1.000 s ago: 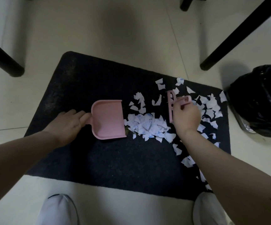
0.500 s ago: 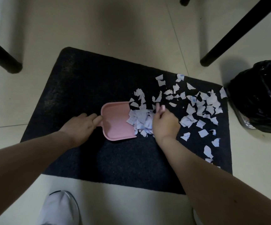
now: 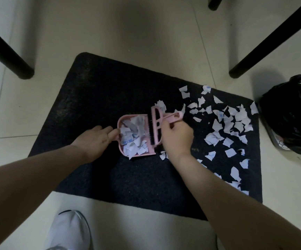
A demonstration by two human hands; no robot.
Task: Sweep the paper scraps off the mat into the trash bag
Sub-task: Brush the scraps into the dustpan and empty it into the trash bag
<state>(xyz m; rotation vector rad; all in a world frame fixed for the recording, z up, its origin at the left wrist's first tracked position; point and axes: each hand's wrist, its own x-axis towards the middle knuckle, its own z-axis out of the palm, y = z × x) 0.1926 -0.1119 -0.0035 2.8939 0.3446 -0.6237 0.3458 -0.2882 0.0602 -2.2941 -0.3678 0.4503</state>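
Near the middle of the frame the left hand (image 3: 93, 139) has its fingers curled onto the short handle of the pink dustpan (image 3: 122, 123), which sits on the dark mat (image 3: 95, 98) and is heaped with paper scraps (image 3: 133, 138). The right hand (image 3: 177, 138) grips the pink brush (image 3: 156, 129) by its handle, fingers wrapped round it, with the black bristles standing across the open lip of the pan. Many more scraps are scattered over the right half of the mat, reaching down to its lower right corner, and the black trash bag (image 3: 290, 114) sits on the floor at the right edge of the frame, just beyond the mat. The main risk, as I judge it, is spillage: the pan looks full to the lip, with a scrap or two overhanging its lower edge, so lifting it tilted forward or carrying it quickly to the bag could shed pieces onto the mat or the pale floor (where white paper would be hard to spot). Taking the brush away from the lip first could let the pile slide out. A hard stroke into the loose scraps could also flick them off the mat's right edge, and the bag's opening cannot be made out here, so a pour could miss.
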